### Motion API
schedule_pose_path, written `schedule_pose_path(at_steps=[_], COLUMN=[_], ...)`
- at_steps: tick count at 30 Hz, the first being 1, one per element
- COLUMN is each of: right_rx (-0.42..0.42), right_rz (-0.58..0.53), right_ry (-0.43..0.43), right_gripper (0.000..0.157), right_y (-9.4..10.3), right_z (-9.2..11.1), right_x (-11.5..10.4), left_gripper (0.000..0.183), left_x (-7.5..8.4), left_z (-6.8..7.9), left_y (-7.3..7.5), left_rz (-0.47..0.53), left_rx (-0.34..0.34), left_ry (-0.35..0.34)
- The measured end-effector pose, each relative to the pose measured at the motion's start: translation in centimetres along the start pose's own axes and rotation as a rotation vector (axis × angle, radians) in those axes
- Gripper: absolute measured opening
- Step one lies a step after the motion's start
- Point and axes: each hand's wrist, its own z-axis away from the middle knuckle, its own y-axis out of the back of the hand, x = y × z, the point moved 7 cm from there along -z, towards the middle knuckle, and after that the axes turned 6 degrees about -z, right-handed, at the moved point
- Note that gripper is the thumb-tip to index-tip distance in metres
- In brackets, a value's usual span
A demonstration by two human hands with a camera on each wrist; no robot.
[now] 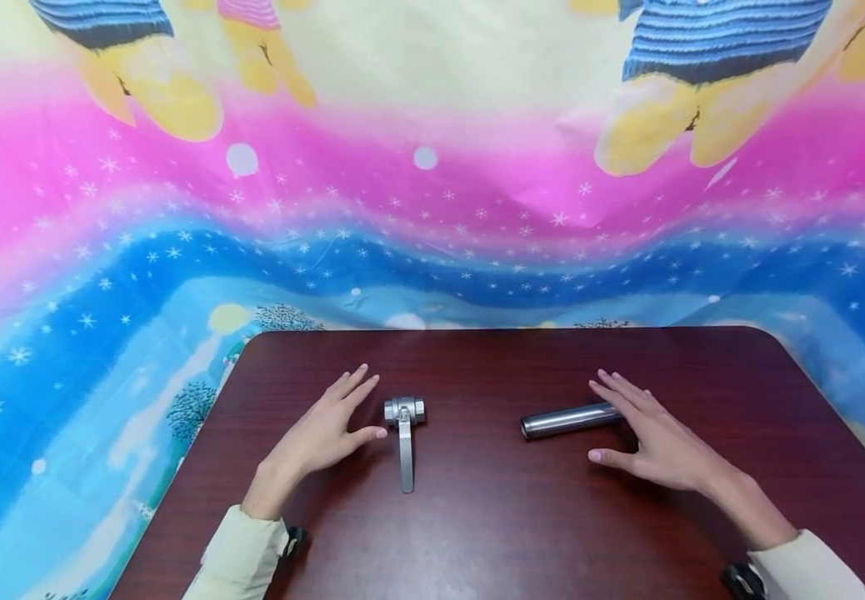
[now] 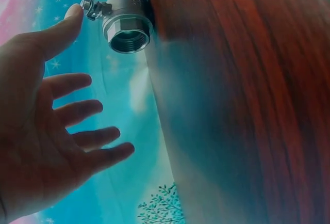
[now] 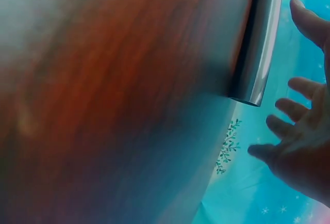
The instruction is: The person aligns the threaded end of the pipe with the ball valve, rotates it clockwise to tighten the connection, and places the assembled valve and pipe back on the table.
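A steel ball valve point(image 1: 404, 412) lies on the table, its flat lever handle point(image 1: 406, 458) pointing toward the person. To its left is the left hand point(image 1: 323, 429), fingers spread and thumb tip close to the valve; it holds nothing. The left wrist view shows the valve's threaded opening point(image 2: 128, 41) beyond the thumb. A short metal pipe point(image 1: 567, 421) lies at the right, slightly slanted. Over its far right end hovers the right hand point(image 1: 661, 442), fingers apart and holding nothing, hiding that end in the head view. Threads show at one end of the pipe point(image 3: 263, 43) in the right wrist view.
The dark red-brown wooden table point(image 1: 477, 517) has rounded far corners. Behind and beside it hangs a colourful printed cloth point(image 1: 432, 225) with snowflakes. Dark straps with devices sit at both cuffs, the left one point(image 1: 293, 542) near the table surface.
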Motion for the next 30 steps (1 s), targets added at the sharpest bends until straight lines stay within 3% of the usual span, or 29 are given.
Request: schedule_pose_path(at_steps=[15, 25, 30], right_rx=[-0.012, -0.011, -0.017], right_rz=[-0.005, -0.056, -0.101], right_ry=[0.072, 0.087, 0.109], right_gripper=[0.076, 0.058, 0.053], right_y=[0.3, 0.3, 0.1], right_z=[-2.1, -2.8, -3.2], right_x=[0.7, 1.6, 1.6], left_gripper=[0.067, 0.057, 0.053], left_x=[-0.2, -0.5, -0.6], left_z=[-1.3, -2.4, -2.8], left_y=[-0.3, -1.0, -1.2], left_rz=[0.134, 0.228, 0.228], left_rx=[0.037, 0.002, 0.001], left_ry=[-0.144, -0.108, -0.111])
